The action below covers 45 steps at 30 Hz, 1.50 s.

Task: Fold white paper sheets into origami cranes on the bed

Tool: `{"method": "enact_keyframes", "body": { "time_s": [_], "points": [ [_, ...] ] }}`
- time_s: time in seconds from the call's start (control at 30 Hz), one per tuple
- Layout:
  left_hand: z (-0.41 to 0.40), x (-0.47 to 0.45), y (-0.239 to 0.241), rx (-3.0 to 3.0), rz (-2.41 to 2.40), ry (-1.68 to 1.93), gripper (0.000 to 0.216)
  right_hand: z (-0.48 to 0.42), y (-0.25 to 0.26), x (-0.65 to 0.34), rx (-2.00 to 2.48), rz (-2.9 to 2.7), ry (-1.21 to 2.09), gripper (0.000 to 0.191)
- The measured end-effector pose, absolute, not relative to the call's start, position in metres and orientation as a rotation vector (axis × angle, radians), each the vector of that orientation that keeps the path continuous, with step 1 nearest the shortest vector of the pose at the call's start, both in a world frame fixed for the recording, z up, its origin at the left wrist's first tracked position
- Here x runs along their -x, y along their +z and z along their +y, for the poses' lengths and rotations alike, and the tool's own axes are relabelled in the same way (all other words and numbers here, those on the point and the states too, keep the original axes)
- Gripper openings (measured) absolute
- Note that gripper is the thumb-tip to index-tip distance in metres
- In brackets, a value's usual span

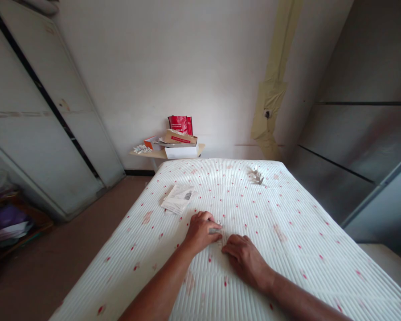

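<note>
Over the middle of the quilted sheet [263,267], my left hand [202,232] is closed, thumb and fingers around a small greyish-white piece that looks like folded paper [215,230]. Most of that piece is hidden by the fingers. Close by on the right, my right hand [245,258] rests low with its fingers curled and pressed together. Its fingertips are near the piece; whatever they hold is hidden. Beyond my left hand lies a stack of printed paper sheets [178,199], the top one bearing a dark picture. Toward the far right sits a small heap of folded paper pieces [255,175].
Past the far left corner of the bed, a small table [158,154] carries a white box [181,152], a red bag [179,124] and a pile of white pieces [142,149]. Cabinets [53,111] stand left; a grey panelled surface [354,129] rises right.
</note>
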<state>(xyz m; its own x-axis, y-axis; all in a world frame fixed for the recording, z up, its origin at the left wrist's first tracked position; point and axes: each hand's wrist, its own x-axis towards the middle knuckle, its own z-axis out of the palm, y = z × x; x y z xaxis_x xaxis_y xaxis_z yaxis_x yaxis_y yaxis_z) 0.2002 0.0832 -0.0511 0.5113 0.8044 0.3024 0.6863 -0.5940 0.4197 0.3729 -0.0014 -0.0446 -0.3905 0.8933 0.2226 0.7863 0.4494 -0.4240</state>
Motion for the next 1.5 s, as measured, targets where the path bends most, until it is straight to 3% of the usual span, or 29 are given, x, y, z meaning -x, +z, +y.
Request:
{"method": "enact_keyframes", "body": {
  "time_s": [0.13,0.27,0.5,0.87,1.17,1.3,1.5],
  "points": [
    [0.081,-0.200,-0.051,-2.497,1.238,0.729,0.025,0.005,-0.037,-0.378,1.322,-2.186,0.484,0.025],
    [0.073,-0.199,-0.048,-2.420,1.266,0.809,0.030,0.032,-0.037,-0.387,1.503,-2.050,0.463,0.019],
    [0.052,-0.196,-0.045,-2.349,1.503,0.856,0.026,0.064,-0.038,-0.383,1.593,-2.004,0.594,0.036],
    [0.049,-0.203,-0.052,-2.377,1.522,0.805,0.025,0.068,-0.052,-0.382,1.412,-1.795,0.932,0.040],
    [0.050,-0.204,-0.051,-2.377,1.498,0.855,0.031,0.062,-0.040,-0.368,1.725,-1.938,0.682,0.035],
    [0.038,-0.204,-0.046,-2.480,1.370,0.858,0.013,0.063,-0.041,-0.371,1.693,-1.982,0.680,0.035],
    [0.011,-0.203,-0.043,-2.551,1.165,0.691,0.031,0.070,-0.041,-0.376,1.651,-2.046,0.657,0.035]
  ]
}}
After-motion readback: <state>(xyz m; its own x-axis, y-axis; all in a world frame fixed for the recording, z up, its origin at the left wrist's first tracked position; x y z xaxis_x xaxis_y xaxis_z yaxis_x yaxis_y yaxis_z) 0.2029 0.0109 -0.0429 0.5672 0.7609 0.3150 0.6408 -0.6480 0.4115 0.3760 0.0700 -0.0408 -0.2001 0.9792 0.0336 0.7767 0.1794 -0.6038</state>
